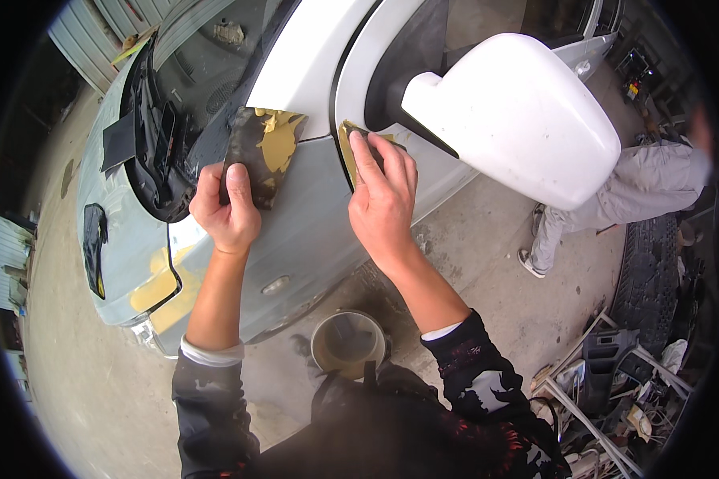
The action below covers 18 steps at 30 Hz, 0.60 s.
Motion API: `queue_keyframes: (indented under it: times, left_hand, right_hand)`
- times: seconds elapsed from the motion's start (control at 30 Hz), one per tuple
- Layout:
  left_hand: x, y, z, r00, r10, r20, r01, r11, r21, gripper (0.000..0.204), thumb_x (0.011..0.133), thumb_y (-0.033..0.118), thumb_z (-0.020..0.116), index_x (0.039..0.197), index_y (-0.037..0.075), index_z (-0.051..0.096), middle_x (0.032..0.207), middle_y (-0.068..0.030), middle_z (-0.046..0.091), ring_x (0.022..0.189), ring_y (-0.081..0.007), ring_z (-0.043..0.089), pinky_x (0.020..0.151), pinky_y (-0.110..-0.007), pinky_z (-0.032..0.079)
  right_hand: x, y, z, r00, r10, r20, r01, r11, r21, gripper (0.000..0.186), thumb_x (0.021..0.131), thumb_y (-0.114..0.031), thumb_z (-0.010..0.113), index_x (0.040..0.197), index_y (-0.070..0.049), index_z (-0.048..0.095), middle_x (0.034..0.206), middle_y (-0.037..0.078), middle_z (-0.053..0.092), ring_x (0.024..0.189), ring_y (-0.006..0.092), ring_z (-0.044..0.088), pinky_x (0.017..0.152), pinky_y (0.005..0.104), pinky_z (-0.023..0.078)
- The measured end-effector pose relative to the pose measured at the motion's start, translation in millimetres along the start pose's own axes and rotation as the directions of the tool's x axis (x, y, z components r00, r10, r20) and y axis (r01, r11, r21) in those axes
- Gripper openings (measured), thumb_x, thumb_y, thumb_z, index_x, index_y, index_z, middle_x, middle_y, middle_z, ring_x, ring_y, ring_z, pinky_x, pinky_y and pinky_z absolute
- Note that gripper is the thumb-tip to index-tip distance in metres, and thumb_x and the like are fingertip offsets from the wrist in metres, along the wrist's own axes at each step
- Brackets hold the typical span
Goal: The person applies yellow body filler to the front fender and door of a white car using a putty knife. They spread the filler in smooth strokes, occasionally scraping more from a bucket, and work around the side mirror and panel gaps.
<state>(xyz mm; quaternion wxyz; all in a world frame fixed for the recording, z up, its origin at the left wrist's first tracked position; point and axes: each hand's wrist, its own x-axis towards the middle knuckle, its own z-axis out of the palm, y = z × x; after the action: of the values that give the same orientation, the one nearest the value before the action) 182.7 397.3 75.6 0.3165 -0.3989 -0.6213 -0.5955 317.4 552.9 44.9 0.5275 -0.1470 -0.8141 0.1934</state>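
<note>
My left hand grips a dark flat board with dabs of yellow putty on it, held over the fender near the windscreen's corner. My right hand has its fingers pressed on a small dark spreader, partly hidden by them, at the car's panel gap beside the mirror base. Yellow putty shows along that edge. The car body is white above and dull grey on the fender, with yellow filler patches near the bonnet's front corner. The white side mirror juts out right of my right hand.
A bucket with murky liquid stands on the concrete floor below the fender. Another person's light trousered legs are at the right, behind the mirror. Loose car parts and metal frames are piled at lower right. A corrugated wall stands upper left.
</note>
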Motion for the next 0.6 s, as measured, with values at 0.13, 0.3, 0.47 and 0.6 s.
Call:
queue_keyframes:
  times: [0.13, 0.3, 0.47, 0.6]
  left_hand:
    - [1, 0, 0, 1.000, 0.001, 0.001, -0.001, 1.000, 0.010, 0.019, 0.098, 0.010, 0.066, 0.082, 0.001, 0.060, 0.060, 0.0050, 0.046, 0.055, -0.0041, 0.037, 0.050, -0.021, 0.030]
    - [1, 3, 0, 1.000, -0.008, 0.001, 0.008, 1.000, -0.001, 0.020, 0.098, 0.010, 0.066, 0.082, 0.001, 0.060, 0.060, 0.0049, 0.047, 0.054, -0.0040, 0.037, 0.050, -0.021, 0.030]
    - [1, 5, 0, 1.000, -0.012, -0.002, 0.012, 1.000, -0.008, 0.020, 0.098, 0.011, 0.066, 0.081, 0.001, 0.060, 0.060, 0.0054, 0.048, 0.054, -0.0029, 0.038, 0.050, -0.020, 0.031]
    - [0, 3, 0, 1.000, -0.029, -0.008, 0.029, 0.999, -0.022, 0.020, 0.098, 0.011, 0.066, 0.082, 0.001, 0.061, 0.060, 0.0058, 0.049, 0.054, -0.0024, 0.039, 0.051, -0.019, 0.031]
  right_hand:
    - [-7, -4, 2, 0.998, -0.050, 0.025, 0.052, 0.994, -0.091, 0.061, 0.074, 0.012, 0.061, 0.130, -0.012, 0.068, 0.125, 0.013, 0.061, 0.113, 0.0317, 0.055, 0.097, 0.0458, 0.043]
    - [-12, 14, -11, 0.995, -0.103, 0.012, 0.104, 0.994, -0.046, 0.061, 0.071, 0.012, 0.061, 0.126, -0.012, 0.070, 0.124, 0.011, 0.063, 0.111, 0.0299, 0.057, 0.095, 0.0451, 0.043]
    - [-11, 37, -13, 0.961, -0.248, 0.122, 0.260, 0.961, -0.095, 0.054, 0.079, 0.009, 0.059, 0.126, -0.014, 0.071, 0.127, 0.011, 0.062, 0.115, 0.0300, 0.056, 0.101, 0.0450, 0.041]
    - [-32, 58, -18, 0.922, -0.331, 0.202, 0.358, 0.927, -0.112, 0.050, 0.080, 0.006, 0.060, 0.123, -0.016, 0.073, 0.129, 0.010, 0.062, 0.117, 0.0293, 0.056, 0.103, 0.0473, 0.042]
